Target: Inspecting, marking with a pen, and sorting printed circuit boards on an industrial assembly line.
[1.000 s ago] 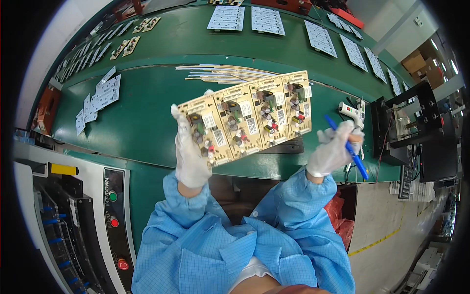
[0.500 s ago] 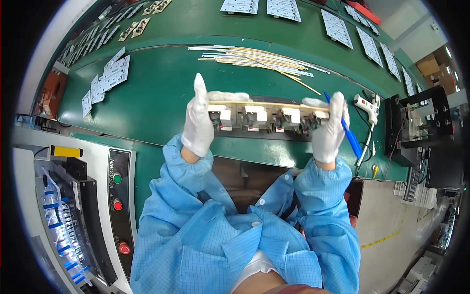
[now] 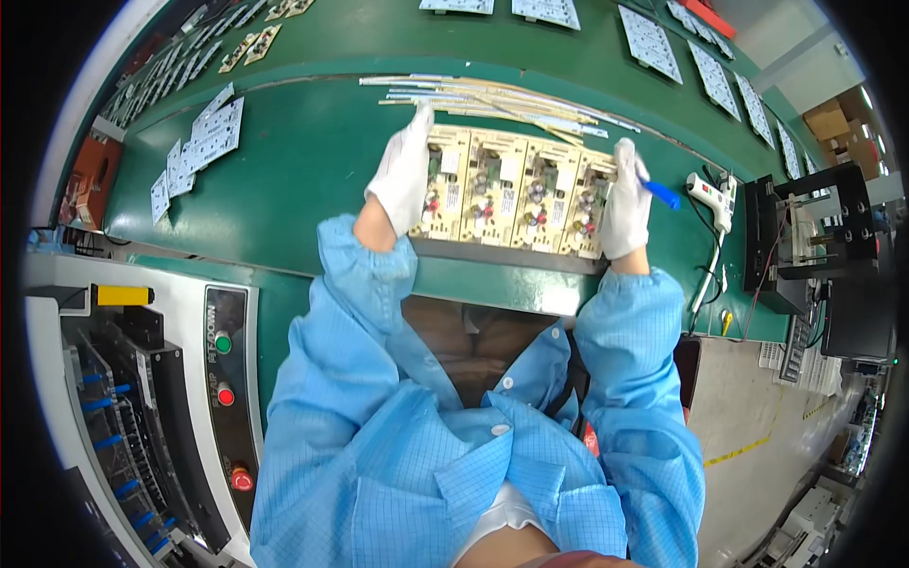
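Between my gloved hands is a pale yellow circuit board panel (image 3: 516,194), its component side turned up and made of several joined sections. My left hand (image 3: 402,175) is closed on its left edge, and my right hand (image 3: 626,208) grips the right edge. A blue pen (image 3: 663,194) sticks out from my right hand, partly hidden by the glove. Under the panel's near edge shows a dark bar (image 3: 511,255); whether the panel touches it I cannot tell.
Thin strips (image 3: 492,95) lie in a pile beyond the panel. White boards (image 3: 210,137) are stacked at left. To the right are a white hand tool (image 3: 710,201) with a cord and a black fixture (image 3: 819,237). A machine with a button panel (image 3: 225,369) stands near left.
The panel has tipped from nearly edge-on to showing its component face, and both hands have moved farther away with it. The light inside the left machine has gone dark.
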Available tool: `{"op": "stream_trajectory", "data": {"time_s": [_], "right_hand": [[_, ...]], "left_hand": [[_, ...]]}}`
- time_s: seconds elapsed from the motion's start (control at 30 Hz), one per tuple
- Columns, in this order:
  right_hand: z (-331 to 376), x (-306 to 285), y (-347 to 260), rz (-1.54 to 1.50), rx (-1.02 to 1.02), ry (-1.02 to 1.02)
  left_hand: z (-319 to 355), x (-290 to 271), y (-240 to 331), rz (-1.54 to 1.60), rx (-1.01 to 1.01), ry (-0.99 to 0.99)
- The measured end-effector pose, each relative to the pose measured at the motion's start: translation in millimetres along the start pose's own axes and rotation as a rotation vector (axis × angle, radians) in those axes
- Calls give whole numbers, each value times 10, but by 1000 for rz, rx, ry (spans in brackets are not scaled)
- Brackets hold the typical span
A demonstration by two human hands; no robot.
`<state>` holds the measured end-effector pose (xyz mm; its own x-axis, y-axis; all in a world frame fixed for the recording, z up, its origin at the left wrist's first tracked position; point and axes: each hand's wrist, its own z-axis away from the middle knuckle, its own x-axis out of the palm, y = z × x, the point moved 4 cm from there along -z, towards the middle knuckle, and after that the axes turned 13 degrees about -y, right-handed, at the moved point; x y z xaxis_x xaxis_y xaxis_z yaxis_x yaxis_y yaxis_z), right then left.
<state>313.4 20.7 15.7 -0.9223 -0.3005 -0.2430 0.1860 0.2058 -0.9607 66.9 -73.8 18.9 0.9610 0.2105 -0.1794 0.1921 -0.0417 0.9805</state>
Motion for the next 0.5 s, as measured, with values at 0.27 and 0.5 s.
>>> {"op": "stream_trajectory", "data": {"time_s": [0.27, 0.5], "right_hand": [[-12, -16, -89, -595, 66, -89], [487, 520, -381, -262, 112, -462]], "left_hand": [[123, 2, -31, 700, -227, 2], [167, -94, -88, 711, -354, 269]]}}
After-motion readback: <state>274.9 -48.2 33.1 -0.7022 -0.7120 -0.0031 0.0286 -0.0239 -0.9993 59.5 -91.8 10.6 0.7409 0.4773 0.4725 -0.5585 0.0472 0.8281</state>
